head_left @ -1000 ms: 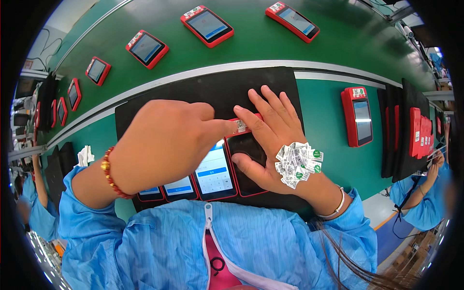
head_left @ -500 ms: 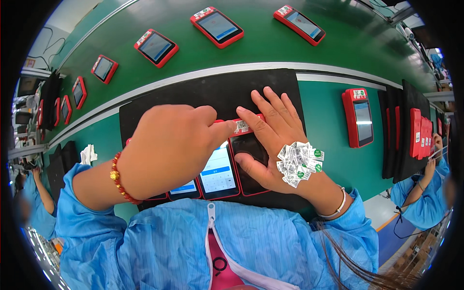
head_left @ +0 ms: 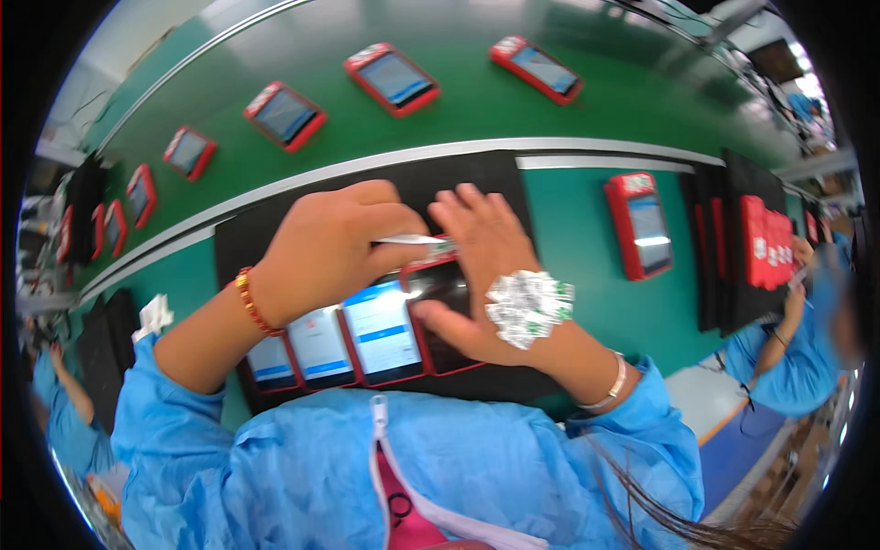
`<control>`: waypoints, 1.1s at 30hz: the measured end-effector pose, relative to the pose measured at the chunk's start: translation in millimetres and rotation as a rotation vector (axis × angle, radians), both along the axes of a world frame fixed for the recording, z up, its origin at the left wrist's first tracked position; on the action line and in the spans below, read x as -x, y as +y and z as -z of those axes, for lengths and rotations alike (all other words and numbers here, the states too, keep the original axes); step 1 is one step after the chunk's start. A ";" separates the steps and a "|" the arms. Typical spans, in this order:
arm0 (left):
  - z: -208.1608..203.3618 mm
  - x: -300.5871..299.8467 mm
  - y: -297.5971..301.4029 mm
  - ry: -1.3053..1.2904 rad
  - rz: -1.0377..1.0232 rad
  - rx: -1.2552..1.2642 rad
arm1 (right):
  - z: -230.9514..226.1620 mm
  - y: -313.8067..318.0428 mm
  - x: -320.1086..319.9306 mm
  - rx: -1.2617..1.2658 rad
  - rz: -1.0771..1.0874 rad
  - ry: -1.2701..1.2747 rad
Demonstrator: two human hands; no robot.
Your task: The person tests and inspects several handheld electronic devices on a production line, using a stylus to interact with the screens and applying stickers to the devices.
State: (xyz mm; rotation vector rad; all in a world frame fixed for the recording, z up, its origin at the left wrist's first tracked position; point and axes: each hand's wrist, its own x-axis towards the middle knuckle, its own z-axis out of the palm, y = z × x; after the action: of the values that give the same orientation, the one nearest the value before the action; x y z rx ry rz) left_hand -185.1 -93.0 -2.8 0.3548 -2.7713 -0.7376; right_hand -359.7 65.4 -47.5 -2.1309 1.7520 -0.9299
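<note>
My left hand [head_left: 339, 234] is closed in a pinch on a slim white pointed strip [head_left: 403, 239]; motion blur hides its exact kind. The strip's tip meets the label at the top of a red handheld terminal [head_left: 440, 316] with a dark screen. My right hand [head_left: 486, 252] lies spread over that terminal's right side, fingers stretched out and thumb across the screen. On its back sits a cluster of small white and green stickers [head_left: 527, 309]. To the left, beneath my left forearm, several red terminals with lit screens [head_left: 383, 330] stand side by side on a black mat [head_left: 500, 174].
More red terminals [head_left: 392, 78] lie along the green surface [head_left: 458, 101] beyond a metal rail [head_left: 367, 167]. One terminal [head_left: 639, 225] rests right of the mat, near black dividers [head_left: 706, 247] and stacked red units [head_left: 765, 243]. Co-workers' arms [head_left: 784, 321] show at both sides.
My left hand has lifted its fingertip off the label, and a white strip now shows in its pinch. The right hand stays flat on the terminal. The whole view has shifted slightly.
</note>
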 end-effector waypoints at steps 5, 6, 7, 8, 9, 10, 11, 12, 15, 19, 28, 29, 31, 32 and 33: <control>7.9 12.8 -5.9 0.018 0.023 -0.058 | 14.5 -3.7 -1.9 0.045 0.029 -0.038; 11.0 13.3 -8.6 0.034 0.045 -0.114 | 17.5 -5.9 -1.6 0.038 0.036 -0.038; 9.8 12.3 -11.2 0.038 0.051 -0.158 | 18.8 -7.7 -1.0 0.042 0.025 -0.051; 1.5 12.1 -16.8 0.041 0.122 -0.164 | 16.8 -6.7 -0.8 0.039 0.041 -0.057; 0.4 17.1 -22.5 0.033 0.191 -0.171 | 17.3 -6.3 1.7 0.034 0.055 -0.076; 0.4 14.2 -20.1 0.046 0.199 -0.167 | 15.9 -6.1 -1.0 0.043 0.047 -0.094; -0.3 11.2 -17.3 0.065 0.166 -0.125 | 14.1 -5.3 -1.3 0.047 0.051 -0.080; 2.2 12.3 -15.8 0.083 0.142 -0.088 | 15.6 -3.9 0.2 0.054 0.049 -0.099; 5.1 19.0 -9.5 0.124 0.204 0.089 | 25.1 -2.8 -1.1 0.097 0.071 -0.141; 13.8 16.1 -3.1 0.042 0.188 0.327 | 24.7 -3.1 -3.3 0.131 0.063 -0.149; -26.2 54.6 17.3 0.458 0.296 0.223 | 29.7 -6.5 -7.1 0.200 0.023 -0.133; -29.2 53.1 26.0 0.396 0.521 0.207 | 34.3 -3.9 1.9 0.265 0.008 -0.174; -34.0 31.3 50.8 -0.007 0.431 0.256 | 23.0 -15.9 -2.7 0.035 0.070 0.181; -43.0 23.3 49.3 -0.013 0.420 0.189 | 8.6 -12.3 2.9 0.015 0.027 0.064; -51.8 20.6 40.2 -0.024 0.399 0.129 | -1.6 -5.8 15.0 -0.002 -0.027 -0.059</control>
State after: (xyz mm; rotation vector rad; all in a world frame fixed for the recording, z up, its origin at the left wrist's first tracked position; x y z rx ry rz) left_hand -205.6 -52.9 48.9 -0.2241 -2.9275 -0.6320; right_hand -374.7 59.6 -46.0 -2.0980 1.6913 -0.9734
